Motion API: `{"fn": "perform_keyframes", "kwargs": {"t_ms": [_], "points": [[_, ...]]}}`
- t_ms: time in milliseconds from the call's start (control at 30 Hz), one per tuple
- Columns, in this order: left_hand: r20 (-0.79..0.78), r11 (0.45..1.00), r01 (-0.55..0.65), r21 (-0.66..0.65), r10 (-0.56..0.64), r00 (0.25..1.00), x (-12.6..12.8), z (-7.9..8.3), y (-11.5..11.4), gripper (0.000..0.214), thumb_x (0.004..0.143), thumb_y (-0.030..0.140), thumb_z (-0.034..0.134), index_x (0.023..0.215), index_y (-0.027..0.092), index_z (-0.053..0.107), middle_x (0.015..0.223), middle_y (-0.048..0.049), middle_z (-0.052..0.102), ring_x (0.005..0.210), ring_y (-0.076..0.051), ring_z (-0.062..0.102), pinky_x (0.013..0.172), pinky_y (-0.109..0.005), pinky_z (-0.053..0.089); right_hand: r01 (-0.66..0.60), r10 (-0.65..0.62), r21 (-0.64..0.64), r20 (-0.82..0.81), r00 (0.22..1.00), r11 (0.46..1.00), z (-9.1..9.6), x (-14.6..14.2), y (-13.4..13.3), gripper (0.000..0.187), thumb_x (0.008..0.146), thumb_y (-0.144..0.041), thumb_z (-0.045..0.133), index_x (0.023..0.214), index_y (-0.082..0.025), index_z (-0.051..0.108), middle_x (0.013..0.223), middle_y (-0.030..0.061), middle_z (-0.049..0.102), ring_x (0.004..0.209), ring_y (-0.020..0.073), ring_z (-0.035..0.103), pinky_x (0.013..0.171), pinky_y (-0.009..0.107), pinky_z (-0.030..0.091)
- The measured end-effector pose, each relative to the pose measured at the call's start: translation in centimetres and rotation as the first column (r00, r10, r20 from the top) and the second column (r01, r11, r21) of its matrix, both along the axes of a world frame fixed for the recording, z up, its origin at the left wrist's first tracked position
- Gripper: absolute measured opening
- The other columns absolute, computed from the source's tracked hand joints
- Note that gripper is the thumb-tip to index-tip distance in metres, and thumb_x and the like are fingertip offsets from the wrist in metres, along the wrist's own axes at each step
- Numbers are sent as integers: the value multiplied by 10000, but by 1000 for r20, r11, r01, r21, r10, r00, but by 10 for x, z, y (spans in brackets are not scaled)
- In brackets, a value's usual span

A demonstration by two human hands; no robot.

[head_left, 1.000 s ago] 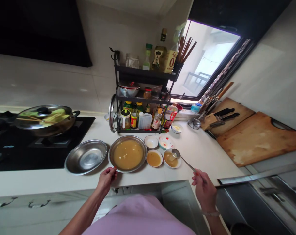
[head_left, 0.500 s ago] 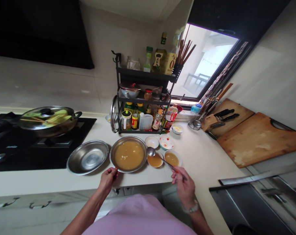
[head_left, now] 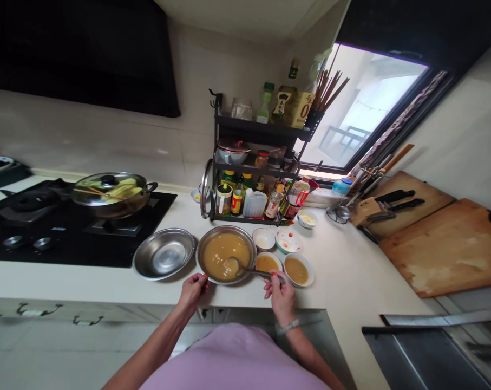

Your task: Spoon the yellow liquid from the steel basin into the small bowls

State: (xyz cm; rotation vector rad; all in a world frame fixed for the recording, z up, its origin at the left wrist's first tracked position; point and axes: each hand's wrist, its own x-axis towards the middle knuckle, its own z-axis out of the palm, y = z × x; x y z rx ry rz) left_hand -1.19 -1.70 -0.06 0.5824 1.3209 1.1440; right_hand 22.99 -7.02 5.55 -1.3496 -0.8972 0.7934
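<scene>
A steel bowl of yellow-brown soup (head_left: 226, 253) sits near the counter's front edge. My left hand (head_left: 193, 287) grips its near rim. My right hand (head_left: 280, 291) is closed on the handle of a metal ladle (head_left: 245, 267), whose scoop dips into the soup at the bowl's right side. Right of the big bowl stand two small white bowls of the same soup (head_left: 267, 263) (head_left: 297, 269).
An empty steel basin (head_left: 164, 258) lies left of the soup. Behind are a small white bowl (head_left: 263, 239), a patterned dish (head_left: 287, 240), a spice rack (head_left: 255, 162), a lidded wok (head_left: 111, 193) on the black stove, cutting boards (head_left: 444, 244) and a sink (head_left: 432, 352) at right.
My right hand brought the ladle from the rightmost small bowl leftward across the middle one into the big soup bowl. The view shifted, so everything sits further right. My left hand stayed on the rim.
</scene>
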Motion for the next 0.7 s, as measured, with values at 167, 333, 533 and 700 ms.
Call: {"fn": "perform_keyframes", "kwargs": {"t_ms": [167, 333, 533, 700], "points": [[-9, 1000, 11, 5, -11, 1000, -1, 0, 0, 421, 438, 488, 757, 479, 185, 467, 453, 21, 538, 408, -77, 441, 445, -220, 339, 129, -129, -17, -224, 966, 992, 17, 8, 3, 377, 723, -514, 656, 827, -163, 569, 497, -27, 577, 409, 122, 536, 331, 193, 401], [-12, 1000, 22, 6, -21, 1000, -2, 0, 0, 419, 436, 484, 763, 488, 188, 471, 461, 20, 547, 411, -83, 450, 443, -223, 345, 195, -192, -21, -304, 933, 981, 35, 27, -5, 322, 684, -428, 695, 812, -157, 579, 518, -9, 604, 423, 113, 525, 340, 182, 378], [-19, 1000, 18, -3, -18, 1000, -2, -1, 1, 422, 426, 488, 768, 491, 185, 482, 448, 25, 543, 406, -80, 448, 444, -219, 345, 350, -336, 1, -276, 901, 937, 55, 81, -32, 265, 673, -338, 698, 820, -139, 605, 541, 13, 633, 453, 110, 539, 381, 181, 395], [7, 1000, 7, -31, -6, 1000, -3, 2, 0, 435, 395, 477, 789, 503, 179, 491, 451, 27, 551, 413, -75, 448, 451, -214, 348, 516, -501, 47, -180, 847, 855, 60, 125, -59, 258, 667, -356, 683, 789, -145, 596, 537, 23, 638, 434, 122, 539, 370, 198, 396]]}}
